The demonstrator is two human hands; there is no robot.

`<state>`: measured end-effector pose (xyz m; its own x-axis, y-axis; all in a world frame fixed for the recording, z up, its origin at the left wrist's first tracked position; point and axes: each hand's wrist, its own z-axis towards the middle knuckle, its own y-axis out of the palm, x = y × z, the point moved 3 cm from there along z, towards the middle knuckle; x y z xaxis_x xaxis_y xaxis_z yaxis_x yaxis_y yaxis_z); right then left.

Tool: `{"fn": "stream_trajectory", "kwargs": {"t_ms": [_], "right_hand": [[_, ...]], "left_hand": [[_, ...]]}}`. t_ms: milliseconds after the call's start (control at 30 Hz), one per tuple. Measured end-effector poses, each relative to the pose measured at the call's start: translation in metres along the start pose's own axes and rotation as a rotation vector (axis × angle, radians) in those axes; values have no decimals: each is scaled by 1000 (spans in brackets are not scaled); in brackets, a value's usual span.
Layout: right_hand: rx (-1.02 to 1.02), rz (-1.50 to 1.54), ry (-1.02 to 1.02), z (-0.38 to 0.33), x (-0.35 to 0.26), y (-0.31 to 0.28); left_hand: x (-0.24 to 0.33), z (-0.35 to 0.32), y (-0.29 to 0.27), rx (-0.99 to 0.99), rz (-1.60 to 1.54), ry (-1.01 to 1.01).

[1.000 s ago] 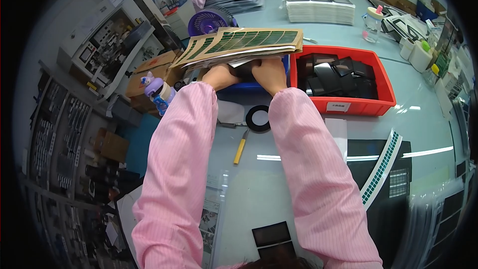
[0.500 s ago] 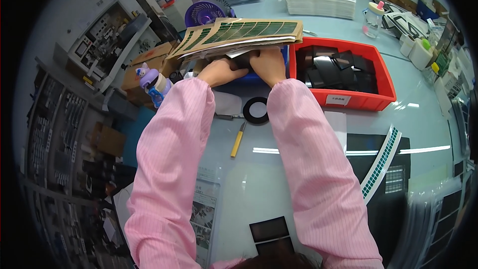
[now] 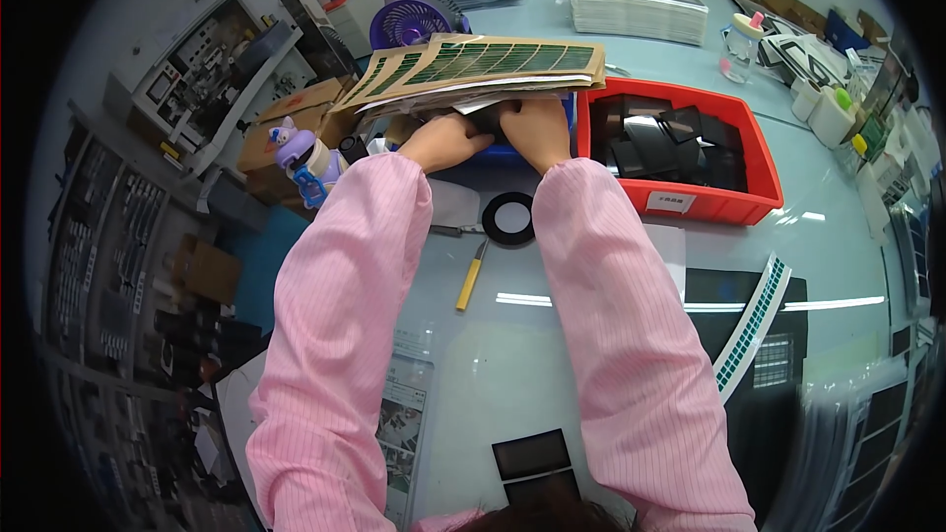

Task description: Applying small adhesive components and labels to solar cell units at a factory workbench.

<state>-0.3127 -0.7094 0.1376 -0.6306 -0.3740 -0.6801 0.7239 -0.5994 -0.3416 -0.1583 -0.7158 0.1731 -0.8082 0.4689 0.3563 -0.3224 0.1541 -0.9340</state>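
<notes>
Your left hand [image 3: 448, 143] and right hand [image 3: 535, 130] are close to each other in the upper middle of the frame. They reach in under a pile of brown sheets [image 3: 512, 64] with green bits on top. A dark piece [image 3: 483, 121] shows between your 2 hands, above a blue bin [image 3: 503, 153]. The sheets hide your fingertips, so I can't tell if they grip it or just touch it.

It looks like you are at the reaching-in step. The next move seems to call for a soft pinch and a slow pull, so the pile does not slip.

The table [image 3: 493, 365] is pale and shiny. At the upper right, a red bin [image 3: 729, 209] is full of black pieces [image 3: 655, 153]. In the middle are a black ring of tape [image 3: 511, 240] and a yellow knife [image 3: 469, 286]. 2 dark plates [image 3: 532, 455] lie at the bottom middle. A purple fan [image 3: 409, 22] stands at the upper left of the middle, and shelves [image 3: 103, 256] run down the far left.
</notes>
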Motion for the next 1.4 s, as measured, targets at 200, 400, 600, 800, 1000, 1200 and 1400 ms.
{"fn": "stream_trajectory", "kwargs": {"t_ms": [200,400,600,800,1000,1200,1400], "right_hand": [[27,35,-28,0,-8,3],[27,38,-1,3,7,-5],[-25,47,62,2,-4,-3],[-25,77,78,3,1,-3],[-33,87,95,1,-3,-4],[-7,114,40,3,0,-4],[5,91,-36,2,-1,-4]], "left_hand": [[-5,-2,-1,82,135,70],[25,-14,10,375,464,186],[18,-26,11,604,605,361],[26,-36,1,646,736,350],[38,-54,-24,646,770,257],[46,-99,-62,665,760,195],[24,-180,-56,369,-126,-72]]}}
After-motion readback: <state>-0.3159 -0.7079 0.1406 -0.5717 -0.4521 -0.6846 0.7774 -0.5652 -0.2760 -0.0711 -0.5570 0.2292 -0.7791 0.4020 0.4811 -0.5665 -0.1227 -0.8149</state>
